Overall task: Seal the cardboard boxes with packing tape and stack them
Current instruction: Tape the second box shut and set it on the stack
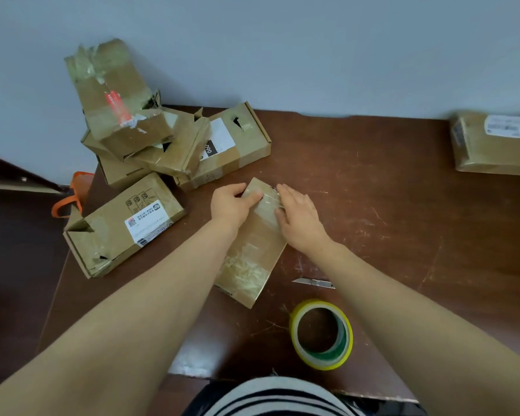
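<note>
Two grips are meeting at the far end of the box point(252, 247), which is lying flat at mid-bench point(388, 205). The left grip point(233, 202) is clasping the box's far-left corner, fingers curled over the edge and thumb lying on top. The right grip point(297, 214) is resting flat, fingers straight, pressing the clear strip point(266, 207) down and holding nothing. The box's long axis is running almost straight away from the person, its far end leaning slightly right, so both grips are sitting at the far end while the near end is pointing back between the forearms. Smoothing seems to be the step in hand. The pile point(150, 139) is sitting far-left, touching the wall, nearer the left arm, so stacking is probably calling for a lift that way. The roll point(321, 334) is lying near-right of the box, closer to the right arm, with the blade point(314, 283) between roll and box, just beside the box's near-right corner.
</note>
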The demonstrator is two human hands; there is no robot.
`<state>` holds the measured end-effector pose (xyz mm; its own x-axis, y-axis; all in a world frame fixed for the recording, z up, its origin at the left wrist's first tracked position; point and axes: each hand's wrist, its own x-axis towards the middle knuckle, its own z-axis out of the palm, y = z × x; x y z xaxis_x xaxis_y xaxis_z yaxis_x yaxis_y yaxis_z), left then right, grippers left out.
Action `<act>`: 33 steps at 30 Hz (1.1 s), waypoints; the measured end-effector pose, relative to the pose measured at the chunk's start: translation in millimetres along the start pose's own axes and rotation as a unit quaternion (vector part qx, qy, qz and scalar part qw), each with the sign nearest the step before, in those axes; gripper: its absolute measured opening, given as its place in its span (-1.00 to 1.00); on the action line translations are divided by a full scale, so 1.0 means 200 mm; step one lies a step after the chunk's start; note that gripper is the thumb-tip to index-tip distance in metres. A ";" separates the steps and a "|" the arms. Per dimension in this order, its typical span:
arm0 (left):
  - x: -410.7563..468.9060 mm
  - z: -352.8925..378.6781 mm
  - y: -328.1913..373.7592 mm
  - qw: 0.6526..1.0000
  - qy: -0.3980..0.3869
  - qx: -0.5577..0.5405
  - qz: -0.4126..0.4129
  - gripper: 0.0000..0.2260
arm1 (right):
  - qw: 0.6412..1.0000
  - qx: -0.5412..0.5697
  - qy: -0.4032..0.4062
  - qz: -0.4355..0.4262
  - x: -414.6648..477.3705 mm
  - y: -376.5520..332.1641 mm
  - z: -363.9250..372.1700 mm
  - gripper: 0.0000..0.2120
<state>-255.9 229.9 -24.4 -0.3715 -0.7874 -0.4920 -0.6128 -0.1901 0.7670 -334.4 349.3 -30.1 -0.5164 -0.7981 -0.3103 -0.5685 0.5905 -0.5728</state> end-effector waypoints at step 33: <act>0.01 -0.04 -0.11 0.998 0.020 -0.045 0.050 -0.79 | 0.988 -0.069 0.053 0.130 0.15 -0.16 0.05 -0.41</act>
<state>-237.1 228.7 -39.5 -0.3990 -0.8271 -0.3959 -0.5080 -0.1600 0.8463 -326.4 304.9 -29.1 -0.7161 -0.6045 -0.3489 -0.4854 0.7905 -0.3734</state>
